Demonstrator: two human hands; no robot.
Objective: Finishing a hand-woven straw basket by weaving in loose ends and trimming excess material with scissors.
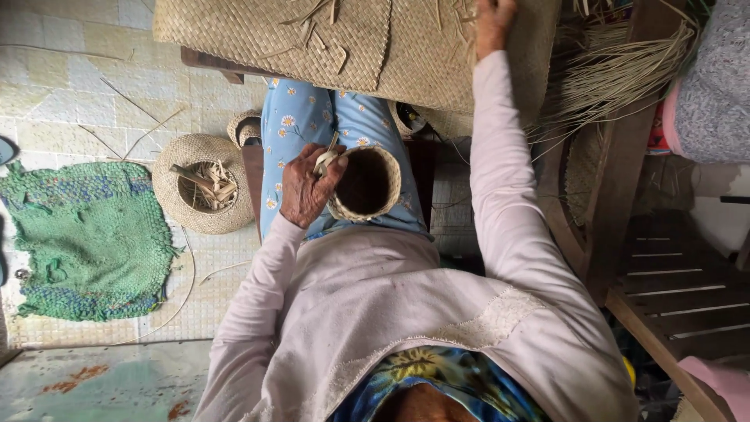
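Closest to the camera is the person's own chest, a pale pink long-sleeved top (406, 312) over a blue and yellow flowered cloth (437, 383). Both sleeves run away from it toward the lap.

Head view: the left hand (308, 187) rests on the lap, over blue trousers printed with small daisies (301, 117). Its fingers are curled shut on a pale flat strip (324, 160) and press against the rim of a small round woven basket (366, 184). That basket sits on the lap, mouth facing the camera, dark inside, its left rim touching the hand.

The right arm stretches far forward, and the right hand (494, 23) lies on a large flat woven mat (344, 39) spread across the knees at the top edge of the frame. Its fingertips run out of the frame, so I cannot tell whether they grip the mat or only rest on it. Loose strips lie scattered on the mat's surface.

On the tiled floor (70, 94) beside the left leg stands a wider woven basket (201, 184) holding short dry strips. Farther left, against the floor's left edge, lies a green knitted rug (86, 234). A bundle of thin dry reeds (617, 70) fans out near the right arm, above a dark wooden slatted seat (672, 281) at the lower right corner.
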